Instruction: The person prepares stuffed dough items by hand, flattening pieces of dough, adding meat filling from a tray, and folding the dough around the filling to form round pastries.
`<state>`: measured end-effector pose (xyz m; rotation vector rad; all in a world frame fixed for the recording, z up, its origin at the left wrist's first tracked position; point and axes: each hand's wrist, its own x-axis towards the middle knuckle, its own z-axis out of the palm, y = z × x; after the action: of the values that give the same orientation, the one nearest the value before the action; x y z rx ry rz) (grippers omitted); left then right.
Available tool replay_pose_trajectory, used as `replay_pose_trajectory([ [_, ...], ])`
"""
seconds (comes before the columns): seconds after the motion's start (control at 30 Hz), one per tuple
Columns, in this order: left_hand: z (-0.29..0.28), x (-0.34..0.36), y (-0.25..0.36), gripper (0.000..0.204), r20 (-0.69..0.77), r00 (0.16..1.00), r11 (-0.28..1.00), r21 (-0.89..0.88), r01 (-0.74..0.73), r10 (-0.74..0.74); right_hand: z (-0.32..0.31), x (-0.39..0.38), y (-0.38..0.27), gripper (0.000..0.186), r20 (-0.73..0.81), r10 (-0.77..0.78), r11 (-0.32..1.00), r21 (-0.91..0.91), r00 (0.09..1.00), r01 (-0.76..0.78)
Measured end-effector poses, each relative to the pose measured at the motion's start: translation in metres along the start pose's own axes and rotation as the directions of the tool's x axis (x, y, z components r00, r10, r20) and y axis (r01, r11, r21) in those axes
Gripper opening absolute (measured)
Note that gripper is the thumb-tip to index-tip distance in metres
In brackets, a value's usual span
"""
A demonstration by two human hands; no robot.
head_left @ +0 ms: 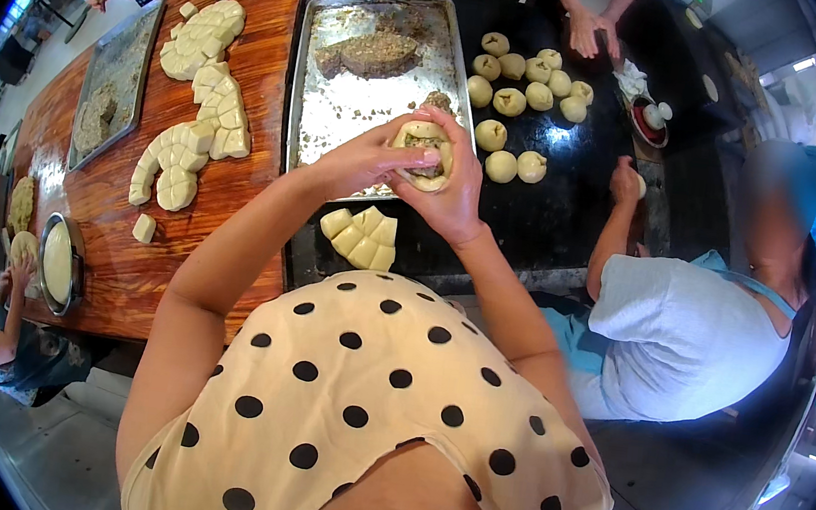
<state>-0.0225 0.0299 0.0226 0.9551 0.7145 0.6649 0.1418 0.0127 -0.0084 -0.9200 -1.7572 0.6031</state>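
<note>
My left hand (pixel 363 160) and my right hand (pixel 452 195) are closed around a pale dough round (pixel 413 133), cupped open with brown crumbly filling inside; my left thumb presses on that filling. Just behind them lies a large metal tray (pixel 322 124) with a mound of brown filling (pixel 366 52) and scattered crumbs. Below my hands, a scored pale dough slab (pixel 359 239) rests on the black worktop. Several filled dough balls (pixel 502 165) sit to their right.
A wooden table on the left (pixel 226 264) holds cut dough (pixel 201 40), another tray (pixel 81 152) and a bowl (pixel 57 260). A co-worker (pixel 680 337) sits close at right with red-lidded or dish-like items (pixel 649 126) beyond. Other people's hands (pixel 587 32) reach over the edges.
</note>
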Motion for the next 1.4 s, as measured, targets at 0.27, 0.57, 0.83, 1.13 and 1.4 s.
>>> replay_pose_trajectory([
  [0.27, 0.012, -0.004, -0.027, 0.054, -0.136, 0.985, 0.986, -0.114, -0.124, 0.108, -0.01, 0.003, -0.011, 0.087, 0.079, -0.024, 0.999, 0.027, 0.997, 0.022],
  [0.57, 0.029, -0.005, -0.025, 0.055, -0.221, 0.959, 0.984, 0.079, -0.162, 0.176, -0.003, -0.008, -0.006, 0.068, -0.081, -0.14, 0.99, -0.034, 0.987, 0.138],
  [0.83, 0.03, 0.001, -0.021, 0.058, -0.359, 0.89, 0.926, 0.344, -0.154, 0.281, 0.01, -0.006, -0.007, 0.038, -0.188, 0.09, 0.974, 0.221, 0.978, -0.047],
  [1.13, 0.044, -0.013, -0.008, 0.09, -0.214, 0.935, 0.952, 0.177, -0.249, 0.284, 0.014, -0.007, -0.02, 0.055, -0.236, -0.074, 0.995, 0.049, 0.969, 0.088],
  [1.4, 0.03, -0.025, 0.0, 0.079, -0.206, 0.974, 0.916, -0.367, -0.164, 0.091, 0.019, -0.011, -0.01, 0.02, -0.246, 0.162, 0.857, 0.515, 0.956, -0.013],
])
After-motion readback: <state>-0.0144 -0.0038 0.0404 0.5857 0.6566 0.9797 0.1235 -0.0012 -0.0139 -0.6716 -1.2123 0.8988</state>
